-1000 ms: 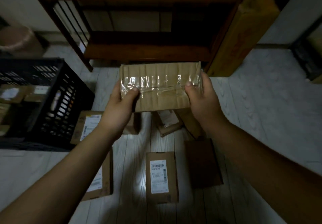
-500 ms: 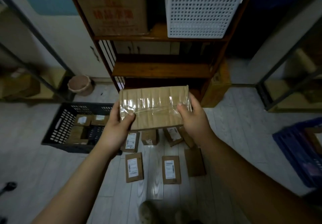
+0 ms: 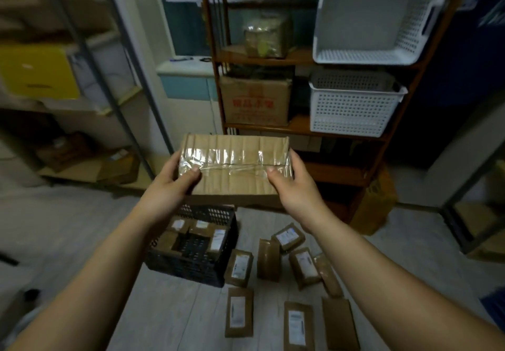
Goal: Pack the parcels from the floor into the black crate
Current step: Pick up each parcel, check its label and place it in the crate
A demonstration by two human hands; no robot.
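I hold a taped brown cardboard parcel flat at chest height, well above the floor. My left hand grips its left end and my right hand grips its right end, thumbs on top. Below it, the black crate stands on the floor with several small parcels inside. To the right of the crate, several brown parcels with white labels lie spread on the pale floorboards.
A wooden shelf unit stands straight ahead with white baskets and a cardboard box. A metal rack is on the left. A brown box leans beside the shelf unit.
The view has risen and pulled back from the floor, so the crate and parcels look smaller. Both hands keep the same grip on the taped parcel, which now sits above the crate.
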